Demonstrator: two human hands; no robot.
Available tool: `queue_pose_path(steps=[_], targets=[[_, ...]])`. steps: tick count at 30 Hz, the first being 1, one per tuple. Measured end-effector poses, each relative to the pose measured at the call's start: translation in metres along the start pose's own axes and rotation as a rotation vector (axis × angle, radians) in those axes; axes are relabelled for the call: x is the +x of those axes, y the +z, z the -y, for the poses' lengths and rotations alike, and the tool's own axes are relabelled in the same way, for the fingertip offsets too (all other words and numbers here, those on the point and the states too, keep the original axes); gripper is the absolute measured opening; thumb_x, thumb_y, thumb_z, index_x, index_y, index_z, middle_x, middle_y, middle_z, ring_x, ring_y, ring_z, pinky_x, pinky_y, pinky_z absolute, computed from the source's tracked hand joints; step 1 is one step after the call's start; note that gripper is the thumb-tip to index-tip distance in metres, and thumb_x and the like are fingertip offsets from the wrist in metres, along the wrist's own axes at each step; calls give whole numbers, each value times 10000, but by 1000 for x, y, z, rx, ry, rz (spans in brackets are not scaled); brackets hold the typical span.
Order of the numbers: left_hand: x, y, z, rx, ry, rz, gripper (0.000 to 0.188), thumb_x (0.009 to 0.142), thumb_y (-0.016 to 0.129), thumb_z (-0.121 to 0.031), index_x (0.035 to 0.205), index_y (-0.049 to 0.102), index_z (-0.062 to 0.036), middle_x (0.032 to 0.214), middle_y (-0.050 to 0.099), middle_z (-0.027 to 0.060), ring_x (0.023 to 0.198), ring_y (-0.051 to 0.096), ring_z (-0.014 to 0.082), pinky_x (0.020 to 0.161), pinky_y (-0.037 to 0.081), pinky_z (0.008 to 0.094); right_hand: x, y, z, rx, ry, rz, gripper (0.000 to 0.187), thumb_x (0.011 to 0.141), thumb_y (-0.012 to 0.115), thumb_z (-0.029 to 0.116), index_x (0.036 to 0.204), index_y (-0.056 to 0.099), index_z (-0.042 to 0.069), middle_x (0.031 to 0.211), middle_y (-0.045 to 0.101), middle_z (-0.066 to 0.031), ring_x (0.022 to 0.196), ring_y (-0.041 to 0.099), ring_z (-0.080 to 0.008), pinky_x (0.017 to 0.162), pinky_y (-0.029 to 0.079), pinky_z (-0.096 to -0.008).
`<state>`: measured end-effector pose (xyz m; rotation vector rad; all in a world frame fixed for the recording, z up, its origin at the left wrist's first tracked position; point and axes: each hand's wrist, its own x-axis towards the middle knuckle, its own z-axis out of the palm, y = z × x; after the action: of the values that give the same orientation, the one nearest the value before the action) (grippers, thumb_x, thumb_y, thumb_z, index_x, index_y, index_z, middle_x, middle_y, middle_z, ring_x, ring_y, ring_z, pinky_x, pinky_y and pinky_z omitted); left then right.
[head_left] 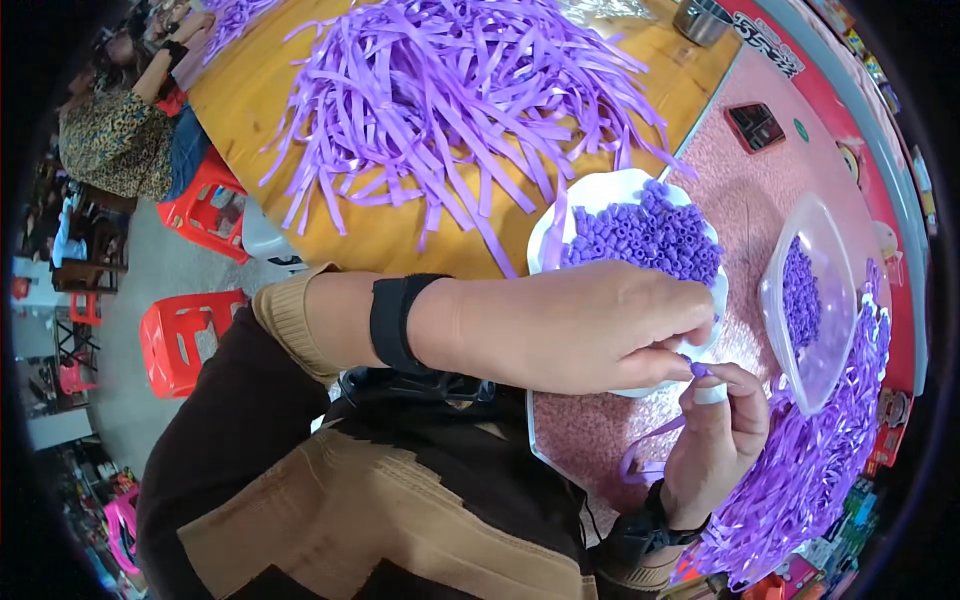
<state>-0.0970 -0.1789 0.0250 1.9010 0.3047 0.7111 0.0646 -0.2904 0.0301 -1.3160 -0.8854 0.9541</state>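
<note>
Over pink tabletop [738,185], left hand [640,325], right hand [722,430] pinch purple bead [699,370]; red stools [160,345] on floor [125,255].

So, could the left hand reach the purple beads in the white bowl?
Probably yes: the left hand is close by the open white bowl, and many purple beads lie uncovered, though its fingertips meet the right hand at a small bead.
</note>
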Motion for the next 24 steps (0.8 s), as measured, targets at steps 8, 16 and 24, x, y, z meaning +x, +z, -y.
queue_pose_path(steps=[8, 16, 24], targets=[[-4, -1, -2, 295, 61, -72, 297, 803, 671, -250, 694, 466, -64, 619, 453, 71, 557, 501, 263, 475, 367, 361, -5, -3, -1, -63, -54, 12, 163, 787, 649, -7, 940, 596, -25, 868, 578, -33, 728, 522, -74, 646, 412, -187], [-4, -1, 1, 390, 179, -91, 335, 773, 691, -245, 665, 436, -56, 602, 422, 76, 544, 498, 267, 465, 361, 375, -7, 3, 12, -81, 81, 141, 391, 753, 692, 6, 1124, 580, -47, 983, 608, -69, 772, 530, -60, 665, 427, -183], [-8, 3, -9, 404, 193, 34, 216, 812, 634, -196, 764, 486, -45, 694, 474, 96, 625, 538, 278, 524, 430, 373, -6, -6, 15, -50, 150, 225, 165, 787, 681, 7, 942, 640, -32, 824, 618, -28, 693, 534, -52, 607, 401, -162]])
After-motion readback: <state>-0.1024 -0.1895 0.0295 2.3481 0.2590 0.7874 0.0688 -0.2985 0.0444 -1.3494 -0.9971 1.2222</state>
